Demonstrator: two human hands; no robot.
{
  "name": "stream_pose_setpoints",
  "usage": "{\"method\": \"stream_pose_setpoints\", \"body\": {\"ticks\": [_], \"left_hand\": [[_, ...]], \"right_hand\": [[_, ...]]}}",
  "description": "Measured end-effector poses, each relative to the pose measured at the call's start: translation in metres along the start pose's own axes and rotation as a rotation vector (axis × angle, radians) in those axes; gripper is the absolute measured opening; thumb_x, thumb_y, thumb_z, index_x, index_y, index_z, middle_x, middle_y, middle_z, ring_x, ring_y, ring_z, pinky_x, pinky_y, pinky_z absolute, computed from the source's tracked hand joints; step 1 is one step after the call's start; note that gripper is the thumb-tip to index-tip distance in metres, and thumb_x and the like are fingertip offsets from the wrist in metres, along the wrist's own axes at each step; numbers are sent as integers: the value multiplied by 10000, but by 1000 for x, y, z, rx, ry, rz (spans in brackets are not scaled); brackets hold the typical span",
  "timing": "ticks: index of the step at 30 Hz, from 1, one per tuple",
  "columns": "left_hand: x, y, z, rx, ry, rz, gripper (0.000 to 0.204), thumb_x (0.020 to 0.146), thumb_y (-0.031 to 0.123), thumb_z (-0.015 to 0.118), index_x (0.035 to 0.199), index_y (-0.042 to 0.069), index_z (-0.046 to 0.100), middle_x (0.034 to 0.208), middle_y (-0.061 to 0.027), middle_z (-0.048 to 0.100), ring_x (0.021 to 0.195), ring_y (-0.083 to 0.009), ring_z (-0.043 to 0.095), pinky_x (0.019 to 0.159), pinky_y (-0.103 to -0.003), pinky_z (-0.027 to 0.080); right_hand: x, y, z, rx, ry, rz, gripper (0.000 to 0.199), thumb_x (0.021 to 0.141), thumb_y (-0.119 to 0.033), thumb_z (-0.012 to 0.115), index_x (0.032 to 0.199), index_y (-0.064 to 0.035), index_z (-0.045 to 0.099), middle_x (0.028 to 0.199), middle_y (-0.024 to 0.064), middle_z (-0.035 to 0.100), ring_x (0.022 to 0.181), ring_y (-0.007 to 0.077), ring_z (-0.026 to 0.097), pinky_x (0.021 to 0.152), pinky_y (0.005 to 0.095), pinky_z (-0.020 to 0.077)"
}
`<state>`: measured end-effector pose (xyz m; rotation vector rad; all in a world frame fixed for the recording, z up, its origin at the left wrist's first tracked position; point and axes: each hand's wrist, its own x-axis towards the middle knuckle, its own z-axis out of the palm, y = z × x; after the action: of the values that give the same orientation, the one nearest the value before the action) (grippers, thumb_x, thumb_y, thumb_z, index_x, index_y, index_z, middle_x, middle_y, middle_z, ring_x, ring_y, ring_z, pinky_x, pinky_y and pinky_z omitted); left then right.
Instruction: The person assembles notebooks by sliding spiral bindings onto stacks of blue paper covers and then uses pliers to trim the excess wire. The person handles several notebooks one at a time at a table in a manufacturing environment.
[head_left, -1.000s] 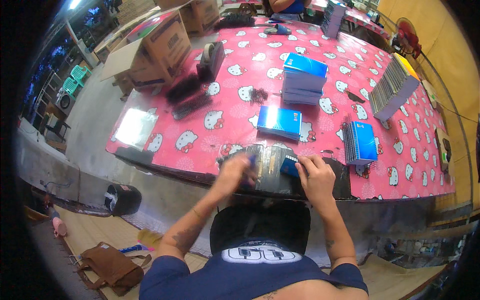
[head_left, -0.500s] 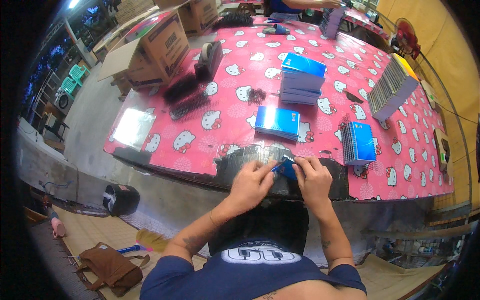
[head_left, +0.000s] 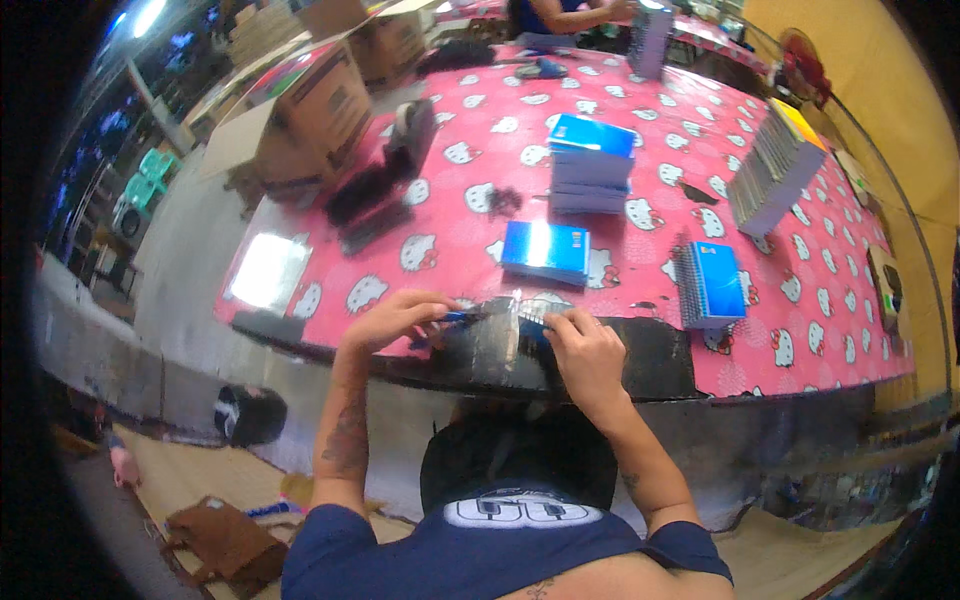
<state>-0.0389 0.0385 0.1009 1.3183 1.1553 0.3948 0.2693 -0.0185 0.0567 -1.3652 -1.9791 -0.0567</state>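
At the table's near edge, my left hand (head_left: pixel 400 318) is closed round a slim blue tool (head_left: pixel 456 316) that points right; blur hides its exact kind. My right hand (head_left: pixel 590 358) pinches a small blue notebook (head_left: pixel 536 326) by its right side, over the black patch of the table. A row of light marks runs along the notebook's upper edge. Just beyond the hands lies a low stack of blue notebooks (head_left: pixel 545 254). Farther back rises a taller blue-covered stack (head_left: pixel 592 165). Right of my right hand stands a pile of spiral-bound blue notebooks (head_left: pixel 718 282).
Dark wire coils (head_left: pixel 375 228) lie at left beside a tape dispenser (head_left: pixel 410 135). Open cardboard boxes (head_left: pixel 310 115) stand beyond the left edge. A tall row of bound notebooks (head_left: pixel 775 170) is at right. Across the pink-covered table (head_left: pixel 440 205), another person's arm (head_left: pixel 575 18) reaches toward a stack.
My left hand has moved left, away from my right hand, carrying the slim blue tool. My right hand has shifted slightly left with the notebook. The view has tilted a little.
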Motion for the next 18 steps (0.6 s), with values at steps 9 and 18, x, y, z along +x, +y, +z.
{"method": "stream_pose_setpoints", "body": {"ticks": [9, 18], "left_hand": [[50, 17, 100, 950, 615, 739, 436, 871, 130, 713, 1298, 89, 637, 1250, -191, 639, 1165, -371, 613, 988, -442, 491], [115, 124, 197, 49, 176, 761, 485, 923, 6, 641, 1386, 72, 513, 1036, -114, 654, 865, -215, 684, 738, -332, 570]], "right_hand": [[-20, 43, -25, 34, -197, -75, 314, 839, -221, 731, 1128, -134, 642, 1041, 50, 673, 983, 250, 670, 817, 394, 501], [-39, 179, -138, -126, 396, 350, 357, 853, -82, 678, 1207, -41, 670, 1131, 183, 701, 1061, 360, 666, 971, 457, 503]]}}
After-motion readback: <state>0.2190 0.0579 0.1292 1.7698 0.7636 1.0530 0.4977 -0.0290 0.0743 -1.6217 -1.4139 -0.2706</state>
